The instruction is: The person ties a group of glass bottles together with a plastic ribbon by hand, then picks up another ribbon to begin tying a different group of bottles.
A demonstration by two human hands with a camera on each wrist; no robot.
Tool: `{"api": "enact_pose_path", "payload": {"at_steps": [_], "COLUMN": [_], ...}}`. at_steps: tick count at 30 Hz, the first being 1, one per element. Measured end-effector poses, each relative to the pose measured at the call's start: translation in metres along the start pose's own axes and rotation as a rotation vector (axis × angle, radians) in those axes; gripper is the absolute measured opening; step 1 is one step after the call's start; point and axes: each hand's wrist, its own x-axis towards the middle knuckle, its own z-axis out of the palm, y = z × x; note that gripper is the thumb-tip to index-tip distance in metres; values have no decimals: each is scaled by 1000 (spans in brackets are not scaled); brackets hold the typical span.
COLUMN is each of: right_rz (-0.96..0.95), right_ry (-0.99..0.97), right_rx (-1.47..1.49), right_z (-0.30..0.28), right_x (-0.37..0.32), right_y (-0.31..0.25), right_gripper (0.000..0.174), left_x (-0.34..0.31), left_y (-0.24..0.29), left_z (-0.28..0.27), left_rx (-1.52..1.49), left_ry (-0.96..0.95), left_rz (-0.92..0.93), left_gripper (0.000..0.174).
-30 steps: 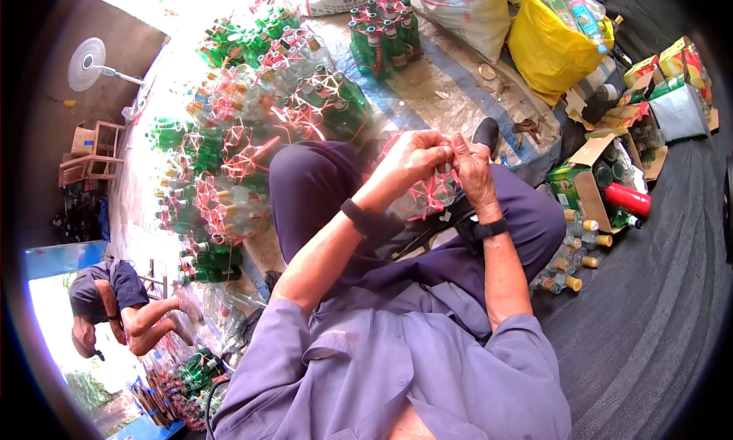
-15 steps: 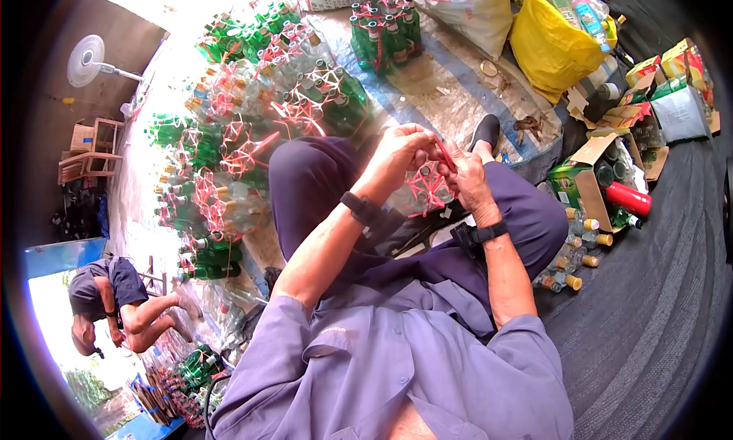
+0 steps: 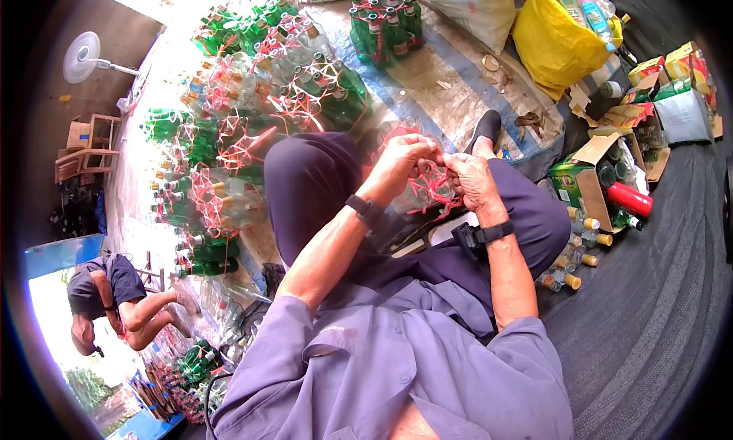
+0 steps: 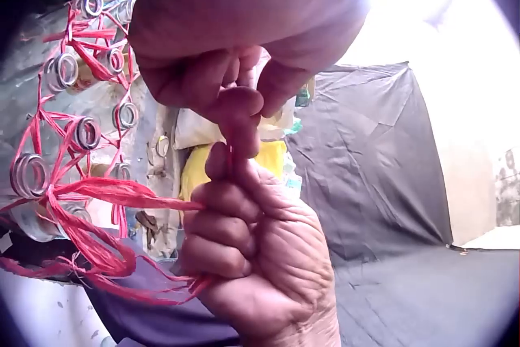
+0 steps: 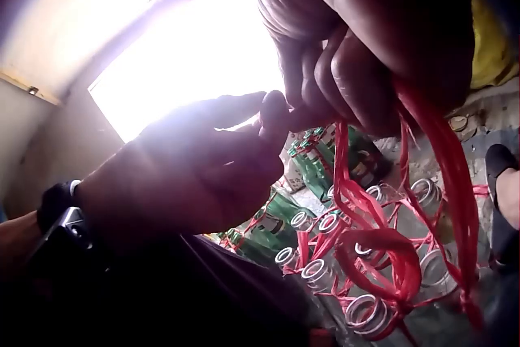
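Note:
My two hands meet fingertip to fingertip over a bundle of clear bottles (image 3: 418, 198) bound with red plastic twine (image 4: 130, 194). The left hand (image 3: 401, 165) pinches the twine between thumb and forefinger, and a thin strand shows at the fingertips in the left wrist view. My right hand (image 3: 473, 182) pinches at the same spot. Its other fingers (image 4: 221, 233) curl round longer lengths of twine that run down to the bottle necks (image 5: 370, 313). Loose twine loops hang beneath the right hand in the right wrist view.
Many tied green and clear bottles (image 3: 229, 134) stand to the left, and a green bundle (image 3: 385, 31) ahead. A yellow bag (image 3: 561, 46), an open carton (image 3: 588, 169) and loose capped bottles (image 3: 569, 264) lie to the right. Another person (image 3: 114, 299) bends over at far left.
Half a second ago a red length of twine showed between the hands; now the fingertips have come together over it. The right thumb, raised a second ago, has come down.

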Motion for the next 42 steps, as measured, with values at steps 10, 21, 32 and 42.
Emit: {"api": "enact_pose_path", "payload": {"at_steps": [10, 21, 32, 42], "right_rz": [-229, -482, -366, -223], "right_ry": [71, 199, 243, 249], "right_rx": [-528, -1158, -1442, -1458], "right_z": [3, -21, -18, 1], "right_x": [-8, 9, 17, 25], "right_y": [-9, 11, 22, 15], "right_gripper": [27, 24, 22, 19], "left_x": [1, -1, 8, 7], "left_y": [-12, -29, -61, -66], "left_z": [-8, -23, -51, -50], "left_rx": [-32, 421, 527, 544], "left_ry": [30, 138, 114, 85], "left_rz": [-55, -5, -14, -20], "left_gripper": [9, 17, 25, 30]}}
